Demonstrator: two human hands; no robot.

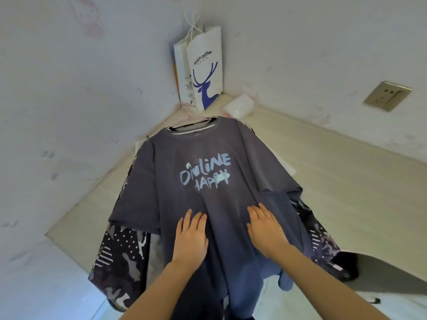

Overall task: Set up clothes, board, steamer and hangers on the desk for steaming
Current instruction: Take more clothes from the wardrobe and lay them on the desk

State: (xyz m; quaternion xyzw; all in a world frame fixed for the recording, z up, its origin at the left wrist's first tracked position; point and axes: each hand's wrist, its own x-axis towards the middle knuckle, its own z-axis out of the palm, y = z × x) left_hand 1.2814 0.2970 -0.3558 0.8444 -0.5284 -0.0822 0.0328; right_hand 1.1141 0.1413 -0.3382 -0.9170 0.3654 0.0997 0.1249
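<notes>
Head view shows a slate-blue cotton T-shirt with pale lettering (208,181) spread across the cream laminate desk (346,181), its collar toward 12 o'clock and its hem spilling over the near edge at 6 o'clock. A pink wire hanger (187,112) pokes out at the collar. Under it lies a dark patterned long-sleeved garment (120,257), its sleeves showing at 8 and 4 o'clock. The left hand (190,239) and right hand (265,229) both rest flat on the shirt's lower front with fingers straight, gripping nothing, seemingly smoothing the cloth. A white paper coffee bag with a blue deer (204,72) stands in the corner at 12 o'clock, a white tissue pack (239,105) just beside it. Judging from this, clothes and at least one hanger are placed; no steamer is visible, and whether a board lies under the clothes cannot be told.
</notes>
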